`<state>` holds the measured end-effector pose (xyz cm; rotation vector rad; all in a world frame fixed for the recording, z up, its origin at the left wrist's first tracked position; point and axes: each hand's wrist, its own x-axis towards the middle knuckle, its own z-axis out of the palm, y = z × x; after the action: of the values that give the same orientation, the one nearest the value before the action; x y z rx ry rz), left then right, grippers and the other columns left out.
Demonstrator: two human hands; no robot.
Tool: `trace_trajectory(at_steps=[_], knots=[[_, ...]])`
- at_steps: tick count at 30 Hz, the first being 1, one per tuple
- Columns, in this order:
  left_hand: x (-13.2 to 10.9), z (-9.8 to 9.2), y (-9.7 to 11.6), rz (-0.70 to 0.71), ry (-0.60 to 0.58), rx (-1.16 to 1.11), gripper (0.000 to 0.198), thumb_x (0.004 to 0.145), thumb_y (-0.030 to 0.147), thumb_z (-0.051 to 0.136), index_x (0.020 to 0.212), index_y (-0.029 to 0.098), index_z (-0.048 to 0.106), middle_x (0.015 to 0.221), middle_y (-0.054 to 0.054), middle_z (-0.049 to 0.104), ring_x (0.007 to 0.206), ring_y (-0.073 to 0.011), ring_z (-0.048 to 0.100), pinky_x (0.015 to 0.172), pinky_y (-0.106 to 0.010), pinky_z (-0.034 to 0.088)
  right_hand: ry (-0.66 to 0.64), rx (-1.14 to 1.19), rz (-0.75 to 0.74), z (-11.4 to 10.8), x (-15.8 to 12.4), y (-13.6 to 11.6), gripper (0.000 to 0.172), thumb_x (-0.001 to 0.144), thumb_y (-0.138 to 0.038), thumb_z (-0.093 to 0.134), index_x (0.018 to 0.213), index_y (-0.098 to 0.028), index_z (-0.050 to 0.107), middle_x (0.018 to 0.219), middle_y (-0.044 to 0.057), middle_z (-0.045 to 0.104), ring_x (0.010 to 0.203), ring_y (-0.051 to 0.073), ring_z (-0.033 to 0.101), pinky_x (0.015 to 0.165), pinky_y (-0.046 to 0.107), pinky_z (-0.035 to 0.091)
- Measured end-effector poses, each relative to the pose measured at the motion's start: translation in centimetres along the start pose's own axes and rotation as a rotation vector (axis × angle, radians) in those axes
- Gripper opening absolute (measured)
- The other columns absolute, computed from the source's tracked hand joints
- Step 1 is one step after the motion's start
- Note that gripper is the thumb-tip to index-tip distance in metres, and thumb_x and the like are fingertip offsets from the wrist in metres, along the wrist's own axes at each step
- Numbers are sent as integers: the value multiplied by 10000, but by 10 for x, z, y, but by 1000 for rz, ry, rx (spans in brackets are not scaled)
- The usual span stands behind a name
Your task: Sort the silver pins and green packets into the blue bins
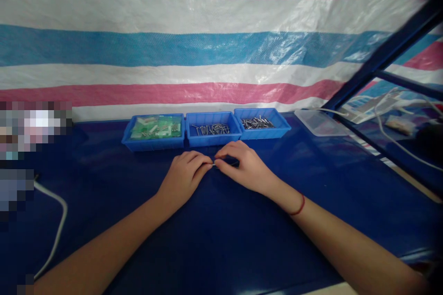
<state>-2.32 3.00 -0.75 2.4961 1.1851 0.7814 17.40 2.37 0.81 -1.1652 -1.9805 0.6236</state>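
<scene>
My left hand (185, 173) is closed in a pinch, its thumb and forefinger tips on a small, thin, pale piece (213, 164). From the other side, my right hand (247, 166) pinches at the same piece, its fingertips almost touching those of the left. Most of the piece is hidden by the fingers, so its kind cannot be made out. Both hands are low over the dark blue table (207, 239), just in front of three blue bins. The middle bin (214, 138) is nearest and contains thin metal parts, some with bent ends.
The left bin (154, 144) holds a green bag and small white and metal pieces. Short metal parts fill the right bin (266, 133). Beyond it lies a clear plastic lid or tray (321, 123). A dark blue frame (384, 60) slants on the right; a white cable (64, 212) curves at left.
</scene>
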Motion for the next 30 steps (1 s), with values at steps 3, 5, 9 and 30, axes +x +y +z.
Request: trace_trajectory(at_steps=[3,5,9,30], knots=[[0,-1,0,-9,68,-128,126,924,241,526,941,197,642,940,-31,677,886,-171,626,808,-323,476,-69,-218,-202,5,-4,-1,135,883,-233,564,856,-174,683,886,63,675,847,191,560,829,360,418],[-1,-1,0,-30,95,-203,104,905,228,553,965,199,634,940,-22,680,872,-152,637,801,-289,489,-84,-225,-221,8,-6,-1,133,895,-227,556,858,-174,672,895,63,676,838,185,565,807,346,432],[-1,-2,1,-117,139,-326,251,865,249,608,1111,211,579,890,10,694,799,-132,656,768,-260,507,-50,-163,-192,10,-6,-3,87,875,-190,581,819,-184,648,853,41,675,800,168,584,769,327,438],[2,-10,5,-82,176,-302,71,872,233,583,886,191,639,837,0,661,743,-126,614,693,-239,468,92,19,-90,9,-4,-2,47,823,-168,627,813,-205,654,842,28,683,820,160,611,763,310,475]])
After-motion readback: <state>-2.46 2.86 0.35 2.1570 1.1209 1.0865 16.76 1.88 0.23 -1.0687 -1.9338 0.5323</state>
